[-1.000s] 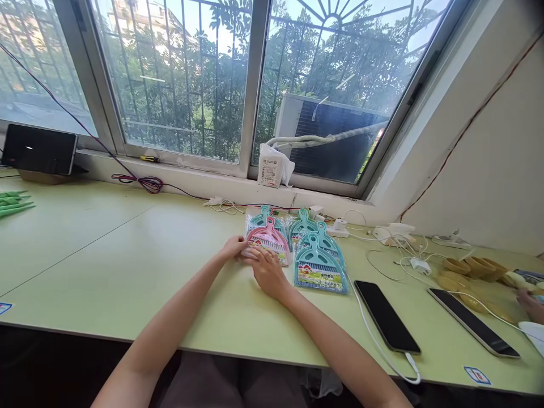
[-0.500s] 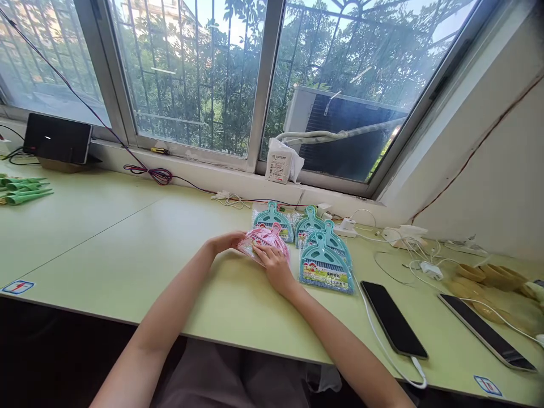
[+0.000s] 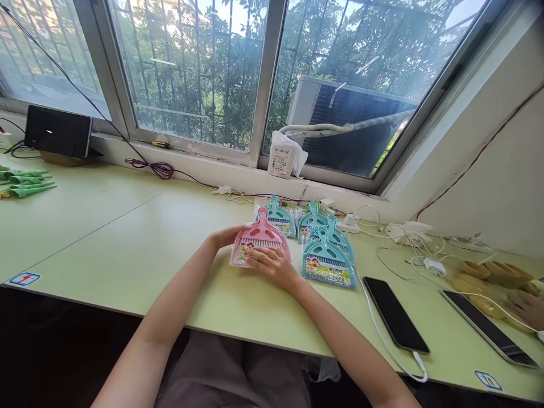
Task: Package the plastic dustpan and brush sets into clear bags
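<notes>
A pink dustpan-and-brush set (image 3: 260, 233) in a clear plastic bag is in front of me, its handle pointing away. My left hand (image 3: 233, 234) is at the upper left edge of this set, with its fingertips hidden behind the pack; it appears to grip that edge. Across the lower front lies my right hand (image 3: 274, 266), fingers stretched out over the printed label; its thumb is hidden. Just to the right, a blue-green dustpan set (image 3: 326, 263) overlaps another similar one (image 3: 342, 241). Two more blue-green sets (image 3: 278, 215) (image 3: 312, 218) are farther back.
A phone (image 3: 395, 314) on a white cable and a tablet-like device (image 3: 488, 328) lie to the right. Beyond them are yellowish items (image 3: 488, 280) and another person's hand (image 3: 529, 309). Cables and chargers (image 3: 433, 266) run along the wall. Green pieces (image 3: 29, 184) lie far left.
The pink dustpan set has turned from a tilted, foreshortened pose to show its face and handle. My left hand stays at its edge; another person's hand has appeared at far right.
</notes>
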The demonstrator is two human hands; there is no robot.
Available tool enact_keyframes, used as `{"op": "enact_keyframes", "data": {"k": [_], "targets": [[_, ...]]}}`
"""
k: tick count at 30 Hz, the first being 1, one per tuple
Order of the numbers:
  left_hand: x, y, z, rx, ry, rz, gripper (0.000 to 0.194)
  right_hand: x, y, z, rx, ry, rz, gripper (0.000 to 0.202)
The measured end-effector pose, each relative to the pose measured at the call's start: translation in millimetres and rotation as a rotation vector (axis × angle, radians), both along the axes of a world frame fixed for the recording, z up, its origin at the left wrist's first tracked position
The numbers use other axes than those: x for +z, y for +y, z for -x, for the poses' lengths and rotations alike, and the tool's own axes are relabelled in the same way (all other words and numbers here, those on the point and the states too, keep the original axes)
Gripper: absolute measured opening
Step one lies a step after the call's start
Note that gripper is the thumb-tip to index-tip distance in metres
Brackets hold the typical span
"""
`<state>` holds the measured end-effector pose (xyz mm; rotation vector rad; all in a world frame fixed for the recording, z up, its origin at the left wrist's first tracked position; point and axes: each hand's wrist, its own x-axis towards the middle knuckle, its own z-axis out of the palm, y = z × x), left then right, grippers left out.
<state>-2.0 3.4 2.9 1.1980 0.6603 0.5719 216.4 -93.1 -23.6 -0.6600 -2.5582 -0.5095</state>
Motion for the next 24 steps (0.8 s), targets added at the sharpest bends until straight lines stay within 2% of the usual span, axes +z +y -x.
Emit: {"op": "enact_keyframes", "data": {"k": [8,11,17,24], "targets": [[-4.0,3,2,0.085,-0.063,-0.002,0.039,-2.6,2,3,-0.204,0.094,0.124,0.064],[-6.0,6,2,0.089,-0.087,0.011,0.037,-8.3,6,3,-0.221,0.115,0.162,0.067],[-11.7,8,-2,0.091,-0.084,-0.043,0.050,-18.4,11,7,-0.234,0.114,0.188,0.056],[-14.1,8,-14,0.130,-0.097,-0.136,0.060,-12.8,3,12,-0.300,0.119,0.277,0.045]]}}
